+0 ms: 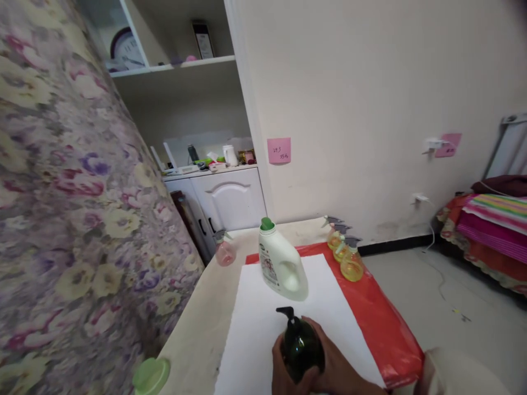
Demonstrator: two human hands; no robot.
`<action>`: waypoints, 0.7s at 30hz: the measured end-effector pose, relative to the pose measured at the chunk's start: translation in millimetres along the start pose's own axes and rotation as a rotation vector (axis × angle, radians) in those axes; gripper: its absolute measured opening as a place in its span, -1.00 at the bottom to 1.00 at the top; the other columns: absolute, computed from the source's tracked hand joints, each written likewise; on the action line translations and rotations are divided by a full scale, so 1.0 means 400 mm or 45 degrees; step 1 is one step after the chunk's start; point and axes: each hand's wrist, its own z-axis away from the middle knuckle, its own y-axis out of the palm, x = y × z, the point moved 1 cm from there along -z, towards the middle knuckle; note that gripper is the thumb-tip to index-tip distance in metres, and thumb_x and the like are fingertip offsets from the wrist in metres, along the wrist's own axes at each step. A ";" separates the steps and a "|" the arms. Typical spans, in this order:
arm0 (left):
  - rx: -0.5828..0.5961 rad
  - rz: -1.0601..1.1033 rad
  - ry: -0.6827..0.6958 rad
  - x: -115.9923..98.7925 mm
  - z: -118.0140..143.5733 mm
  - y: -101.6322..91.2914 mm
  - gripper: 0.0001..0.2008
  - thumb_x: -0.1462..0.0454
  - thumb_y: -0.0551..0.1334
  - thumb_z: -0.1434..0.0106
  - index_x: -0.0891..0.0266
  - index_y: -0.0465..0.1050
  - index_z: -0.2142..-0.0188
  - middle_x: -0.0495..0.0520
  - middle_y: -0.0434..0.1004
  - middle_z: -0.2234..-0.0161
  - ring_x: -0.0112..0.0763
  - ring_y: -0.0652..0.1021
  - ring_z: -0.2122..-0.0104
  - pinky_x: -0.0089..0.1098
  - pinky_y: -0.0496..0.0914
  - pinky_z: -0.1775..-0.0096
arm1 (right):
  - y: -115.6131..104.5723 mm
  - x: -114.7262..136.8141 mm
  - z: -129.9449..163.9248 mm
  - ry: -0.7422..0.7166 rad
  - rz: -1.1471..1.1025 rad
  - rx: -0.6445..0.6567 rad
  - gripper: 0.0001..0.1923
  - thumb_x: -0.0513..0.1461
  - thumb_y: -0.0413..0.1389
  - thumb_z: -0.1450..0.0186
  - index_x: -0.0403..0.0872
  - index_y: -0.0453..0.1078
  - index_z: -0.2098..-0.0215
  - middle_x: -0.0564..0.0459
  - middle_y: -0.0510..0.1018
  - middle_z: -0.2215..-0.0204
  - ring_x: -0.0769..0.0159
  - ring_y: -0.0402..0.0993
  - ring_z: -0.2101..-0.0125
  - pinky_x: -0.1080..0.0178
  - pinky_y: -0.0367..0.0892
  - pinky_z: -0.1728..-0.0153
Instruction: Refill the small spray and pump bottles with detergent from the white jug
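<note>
A dark green pump bottle (302, 348) with a black pump head stands upright between my two hands, low in the view. My left hand (281, 368) wraps round its left side. Round its right side curls my right hand (334, 356), with the thumb side near the bottle's shoulder. Both palms are hidden by the bottle. Beyond them a pale green detergent jug (278, 262) stands on a white sheet (247, 312), its green spout uncovered. A light green cap (151, 375) is at the table's near left edge.
Several spray bottles with yellowish liquid (351, 266) line the table's back right. A pink spray bottle (225, 251) stands back left. Red plastic sheeting (370, 307) lies under the white sheet. A floral curtain (82, 219) hangs along the left; a wall (349, 109) rises behind.
</note>
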 end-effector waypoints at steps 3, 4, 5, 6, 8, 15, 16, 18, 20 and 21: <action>0.082 0.027 0.056 -0.058 0.007 0.000 -0.28 0.14 0.38 0.08 0.29 0.24 -0.07 0.31 0.44 -0.02 0.03 0.44 -0.05 -0.13 0.29 -0.08 | -0.017 0.037 0.012 -0.009 -0.193 0.059 0.00 -0.20 0.40 0.12 0.04 0.06 -0.22 -0.10 0.39 -0.09 -0.08 0.33 -0.08 -0.05 0.22 -0.09; 0.075 0.017 0.080 -0.086 0.006 -0.003 -0.32 0.10 0.34 0.01 0.29 0.25 -0.08 0.31 0.42 -0.05 0.02 0.41 -0.08 -0.12 0.25 -0.12 | -0.022 0.051 0.015 -0.015 -0.261 0.089 -0.01 -0.19 0.41 0.13 0.03 0.09 -0.21 -0.10 0.40 -0.09 -0.08 0.33 -0.08 -0.05 0.22 -0.08; 0.070 0.016 0.092 -0.117 0.004 -0.006 -0.38 0.07 0.29 -0.08 0.28 0.27 -0.09 0.30 0.40 -0.09 0.00 0.37 -0.12 -0.11 0.20 -0.16 | -0.025 0.064 0.017 -0.021 -0.323 0.121 -0.01 -0.18 0.41 0.14 0.02 0.10 -0.20 -0.10 0.40 -0.09 -0.08 0.33 -0.07 -0.05 0.21 -0.08; 0.067 0.023 0.067 -0.147 0.000 -0.010 -0.43 0.04 0.23 -0.15 0.26 0.29 -0.09 0.27 0.37 -0.12 -0.03 0.34 -0.15 -0.12 0.17 -0.18 | -0.026 0.076 0.020 -0.022 -0.374 0.154 0.00 -0.17 0.42 0.15 0.01 0.12 -0.20 -0.10 0.40 -0.09 -0.08 0.33 -0.07 -0.05 0.21 -0.08; 0.105 0.047 -0.054 -0.205 -0.009 -0.017 -0.47 0.00 0.17 -0.21 0.19 0.33 -0.11 0.18 0.34 -0.18 -0.07 0.29 -0.20 -0.14 0.14 -0.20 | -0.021 0.092 0.025 -0.003 -0.441 0.227 0.02 -0.15 0.43 0.16 0.01 0.12 -0.21 -0.10 0.37 -0.11 -0.08 0.31 -0.09 -0.05 0.19 -0.10; 0.491 0.285 -0.234 -0.291 -0.021 -0.033 -0.60 0.04 0.25 -0.19 0.18 0.46 0.06 0.19 0.57 0.05 -0.06 0.50 0.01 -0.12 0.34 -0.02 | -0.012 0.146 0.029 0.010 -0.380 0.477 0.13 -0.03 0.43 0.13 0.06 0.02 -0.30 -0.10 0.21 -0.25 -0.10 0.10 -0.24 -0.05 0.02 -0.22; 0.499 0.356 -0.250 -0.289 -0.018 -0.034 -0.61 0.05 0.27 -0.17 0.19 0.46 0.07 0.20 0.58 0.08 -0.05 0.51 0.03 -0.13 0.35 0.00 | -0.017 0.159 0.028 0.009 -0.326 0.506 0.14 -0.01 0.42 0.13 0.06 -0.01 -0.32 -0.08 0.17 -0.28 -0.08 0.03 -0.27 -0.04 -0.06 -0.26; 0.500 0.481 -0.277 -0.282 -0.010 -0.033 -0.62 0.07 0.31 -0.13 0.20 0.47 0.11 0.21 0.59 0.12 -0.05 0.50 0.03 -0.14 0.35 0.00 | -0.026 0.180 0.028 0.018 -0.230 0.551 0.16 -0.01 0.42 0.12 0.07 -0.04 -0.33 -0.06 0.09 -0.32 -0.05 -0.12 -0.32 -0.02 -0.21 -0.30; 0.498 0.569 -0.295 -0.274 -0.004 -0.027 -0.64 0.09 0.34 -0.10 0.22 0.48 0.16 0.21 0.60 0.17 -0.06 0.51 0.04 -0.15 0.35 0.01 | -0.031 0.188 0.028 0.013 -0.214 0.560 0.19 -0.01 0.43 0.14 0.07 -0.05 -0.34 -0.07 0.01 -0.35 -0.03 -0.22 -0.34 -0.01 -0.27 -0.31; 0.489 0.599 -0.298 -0.271 -0.003 -0.022 -0.65 0.09 0.35 -0.08 0.22 0.49 0.18 0.20 0.60 0.18 -0.07 0.51 0.05 -0.16 0.36 0.02 | -0.031 0.186 0.028 0.010 -0.234 0.554 0.21 -0.01 0.44 0.15 0.06 -0.06 -0.34 -0.08 -0.01 -0.36 -0.03 -0.23 -0.34 -0.01 -0.26 -0.31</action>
